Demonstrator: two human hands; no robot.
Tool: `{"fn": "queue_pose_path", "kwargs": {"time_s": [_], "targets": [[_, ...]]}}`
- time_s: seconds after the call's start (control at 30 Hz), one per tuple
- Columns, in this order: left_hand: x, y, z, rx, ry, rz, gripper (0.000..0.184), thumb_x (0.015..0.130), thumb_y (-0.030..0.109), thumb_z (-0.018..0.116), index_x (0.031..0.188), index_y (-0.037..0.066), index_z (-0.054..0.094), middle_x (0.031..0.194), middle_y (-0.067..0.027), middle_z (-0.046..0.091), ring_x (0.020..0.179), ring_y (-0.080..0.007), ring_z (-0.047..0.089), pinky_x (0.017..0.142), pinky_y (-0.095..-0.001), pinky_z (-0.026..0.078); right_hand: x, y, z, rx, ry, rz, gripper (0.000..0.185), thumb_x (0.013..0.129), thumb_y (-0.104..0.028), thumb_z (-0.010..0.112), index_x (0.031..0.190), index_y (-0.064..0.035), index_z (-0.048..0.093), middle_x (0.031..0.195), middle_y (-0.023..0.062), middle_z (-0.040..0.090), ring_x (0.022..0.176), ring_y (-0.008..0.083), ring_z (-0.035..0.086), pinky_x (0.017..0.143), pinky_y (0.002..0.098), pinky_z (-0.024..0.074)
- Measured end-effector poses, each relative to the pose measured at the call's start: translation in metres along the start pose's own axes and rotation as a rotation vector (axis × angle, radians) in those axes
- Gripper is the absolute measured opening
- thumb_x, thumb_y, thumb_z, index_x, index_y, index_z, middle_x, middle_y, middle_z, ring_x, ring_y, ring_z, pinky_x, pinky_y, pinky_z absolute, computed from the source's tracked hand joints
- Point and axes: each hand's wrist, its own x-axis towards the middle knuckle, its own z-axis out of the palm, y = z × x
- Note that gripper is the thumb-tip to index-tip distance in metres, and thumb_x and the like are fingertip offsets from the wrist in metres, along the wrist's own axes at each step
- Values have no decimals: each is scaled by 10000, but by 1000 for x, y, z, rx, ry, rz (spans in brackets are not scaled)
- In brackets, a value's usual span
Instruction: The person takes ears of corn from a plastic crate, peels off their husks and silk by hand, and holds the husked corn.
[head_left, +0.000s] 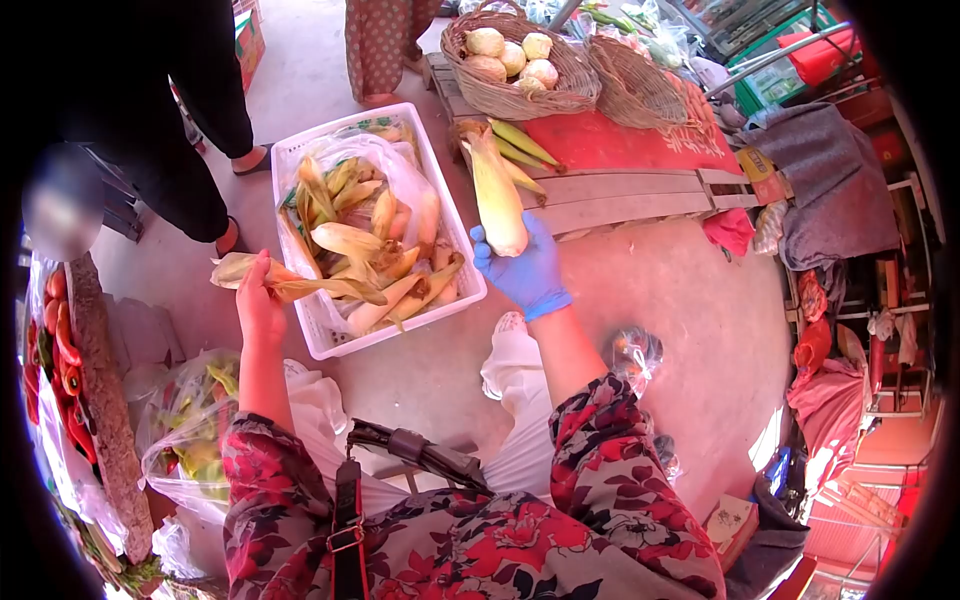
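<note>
In my right hand [528, 272], which wears a blue glove, is an ear of corn [496, 200] with pale husk still around it, its silk end pointing away from me. My bare left hand [260, 298] grips several loose, dry corn husks [325, 289] near the crate's left side. Between my hands a white plastic crate [399, 330] stands on the floor. Inside it lie husks and ears of corn [380, 240] on a clear plastic bag. Green-husked corn [525, 146] rests on the low wooden bench [620, 195], just beyond the ear I hold.
A wicker basket [480, 88] of round pale vegetables stands on the bench beside another wicker basket [640, 85]. Two people [205, 110] stand beyond the crate. A plastic bag of vegetables [195, 425] sits at my left, near red peppers [65, 350]. A knotted bag [637, 358] lies right.
</note>
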Motion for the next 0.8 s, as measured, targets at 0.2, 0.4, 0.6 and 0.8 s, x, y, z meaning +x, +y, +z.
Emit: {"fn": "queue_pose_path", "kwargs": {"time_s": [0.2, 0.4, 0.6, 0.8], "targets": [[-8, -3, 10, 31, -29, -12, 361, 867, 108, 497, 1180, -71, 469, 1041, -97, 538, 925, -173, 540, 834, -283, 437, 28, 15, -36, -445, 201, -267, 568, 802, -141, 622, 1294, -74, 347, 1147, 77, 475, 997, 193, 510, 807, 310, 459], [-14, -3, 17, 44, -64, -11, 350, 867, 113, 490, 1166, -66, 476, 1007, -105, 558, 901, -172, 557, 807, -281, 453, 32, 19, -40, -431, 180, -305, 656, 776, -53, 631, 1340, -82, 297, 1207, 63, 453, 1074, 178, 477, 852, 302, 442], [-27, 3, 30, 173, -199, -88, 327, 866, 163, 501, 1118, -43, 522, 935, -83, 576, 850, -159, 569, 758, -278, 468, 25, 21, -25, -586, 77, -199, 549, 817, -144, 553, 1310, -35, 338, 1135, 80, 504, 982, 192, 526, 768, 292, 456], [-38, -7, 48, 343, -437, -135, 503, 891, 445, 464, 1078, -6, 584, 987, -67, 576, 942, -135, 493, 871, -268, 356, 4, 59, 14, -493, -234, 353, 514, 795, -275, 560, 1210, 4, 441, 972, 119, 593, 728, 156, 583, 563, 227, 452]]}}
